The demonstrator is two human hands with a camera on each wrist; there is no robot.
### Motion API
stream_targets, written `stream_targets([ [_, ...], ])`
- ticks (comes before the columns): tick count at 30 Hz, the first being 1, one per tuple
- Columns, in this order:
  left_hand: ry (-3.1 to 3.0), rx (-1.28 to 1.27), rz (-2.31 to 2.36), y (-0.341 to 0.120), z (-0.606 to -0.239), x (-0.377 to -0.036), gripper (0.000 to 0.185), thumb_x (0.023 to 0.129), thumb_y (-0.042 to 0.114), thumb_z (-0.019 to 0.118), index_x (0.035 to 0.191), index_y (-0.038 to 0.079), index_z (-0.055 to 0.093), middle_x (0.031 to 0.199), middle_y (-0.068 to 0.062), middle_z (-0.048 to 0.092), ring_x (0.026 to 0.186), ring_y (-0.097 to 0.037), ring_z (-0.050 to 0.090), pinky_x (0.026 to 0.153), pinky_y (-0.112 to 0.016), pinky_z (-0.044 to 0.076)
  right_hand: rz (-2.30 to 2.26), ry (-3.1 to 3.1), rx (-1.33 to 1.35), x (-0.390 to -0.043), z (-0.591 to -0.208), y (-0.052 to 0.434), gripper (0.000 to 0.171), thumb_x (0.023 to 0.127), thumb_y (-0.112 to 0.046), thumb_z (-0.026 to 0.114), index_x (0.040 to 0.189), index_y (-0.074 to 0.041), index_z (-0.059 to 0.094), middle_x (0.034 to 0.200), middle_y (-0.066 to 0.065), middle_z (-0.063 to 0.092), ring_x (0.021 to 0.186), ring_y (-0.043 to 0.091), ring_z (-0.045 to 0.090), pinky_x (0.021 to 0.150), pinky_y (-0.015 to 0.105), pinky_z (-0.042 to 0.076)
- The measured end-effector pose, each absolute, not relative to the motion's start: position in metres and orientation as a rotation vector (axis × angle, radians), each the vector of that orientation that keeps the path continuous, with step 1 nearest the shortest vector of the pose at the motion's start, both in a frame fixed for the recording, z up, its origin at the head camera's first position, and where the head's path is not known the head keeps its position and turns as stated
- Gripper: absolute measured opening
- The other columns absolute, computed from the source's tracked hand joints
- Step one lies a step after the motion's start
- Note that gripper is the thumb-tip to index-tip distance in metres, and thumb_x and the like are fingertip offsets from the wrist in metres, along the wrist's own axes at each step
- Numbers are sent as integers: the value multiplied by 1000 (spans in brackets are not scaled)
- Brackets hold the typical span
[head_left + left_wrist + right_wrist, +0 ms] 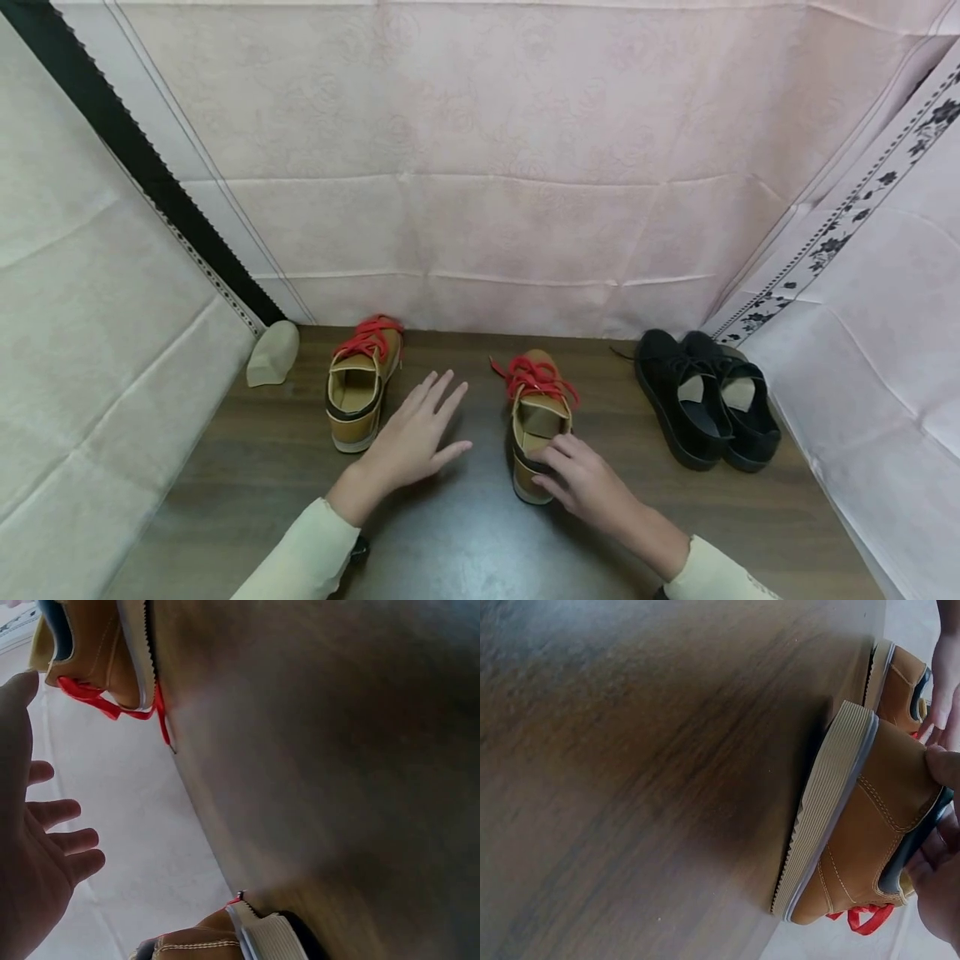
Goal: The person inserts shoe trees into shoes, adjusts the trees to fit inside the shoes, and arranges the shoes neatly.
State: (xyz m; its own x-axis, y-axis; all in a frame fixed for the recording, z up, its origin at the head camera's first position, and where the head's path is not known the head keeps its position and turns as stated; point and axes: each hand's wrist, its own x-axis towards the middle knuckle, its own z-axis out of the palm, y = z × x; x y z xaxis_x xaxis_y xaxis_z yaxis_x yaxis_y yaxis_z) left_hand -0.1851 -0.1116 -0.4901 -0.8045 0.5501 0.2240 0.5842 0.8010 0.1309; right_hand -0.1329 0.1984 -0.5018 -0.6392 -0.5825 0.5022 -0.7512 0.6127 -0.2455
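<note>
Head view | right hand (pixel 592 487) fingers grip tan shoe (pixel 537 417) heel | left hand (pixel 411 442) fingers spread, holding nothing

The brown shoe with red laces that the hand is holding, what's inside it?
The brown shoe gripped at its heel by the right hand shows only a pale tan lining in its opening. The toe end, under the red laces, is hidden.

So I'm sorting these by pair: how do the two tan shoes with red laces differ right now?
The left tan shoe stands untouched near the back wall; the right tan shoe sits nearer the person, its heel gripped by the right hand. The left hand hovers open between them, holding neither. Both stand upright on the wooden table, toes toward the wall, with pale ridged soles.
</note>
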Motion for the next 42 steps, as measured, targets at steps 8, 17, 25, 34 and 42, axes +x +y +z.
stream_targets([
  [8, -2842, -931, -242, -111, -498, -180, 84, 98, 57, 62, 163, 13, 33, 168, -20, 28, 154, -44, 28, 122, -59, 30, 613, -2420, 1084, -132, -500, 204, 33, 80, -15, 90, 110, -18, 75, 99, -9, 65, 89, 5, 59, 73, 20, 52],
  [17, -2817, -976, -145, -106, -502, -173, 83, 98, 59, 60, 162, 13, 34, 167, -21, 30, 154, -45, 28, 121, -61, 29, 616, -2414, 1075, -134, -502, 213, 34, 79, -12, 90, 109, -19, 75, 99, -9, 65, 89, 6, 60, 74, 20, 52],
  [25, -2836, -995, -140, -100, -500, -172, 82, 99, 61, 57, 163, 15, 32, 168, -20, 28, 155, -44, 24, 122, -61, 28, 581, -2450, 1032, -136, -501, 223, 33, 78, -13, 91, 106, -20, 75, 99, -10, 65, 90, 4, 60, 73, 20, 53],
  [34, -2813, -1056, -160, -88, -499, -172, 82, 99, 63, 55, 164, 20, 30, 170, -17, 24, 156, -43, 21, 123, -62, 26, 616, -2395, 1041, -137, -502, 237, 34, 77, -8, 89, 105, -18, 75, 98, -7, 66, 88, 8, 60, 73, 20, 51],
  [42, -2772, -1115, -112, -79, -495, -172, 83, 98, 66, 54, 164, 23, 30, 170, -15, 24, 156, -44, 21, 123, -62, 26, 596, -2380, 1016, -140, -503, 249, 35, 75, -7, 90, 104, -19, 74, 98, -8, 66, 89, 8, 61, 74, 22, 51],
])
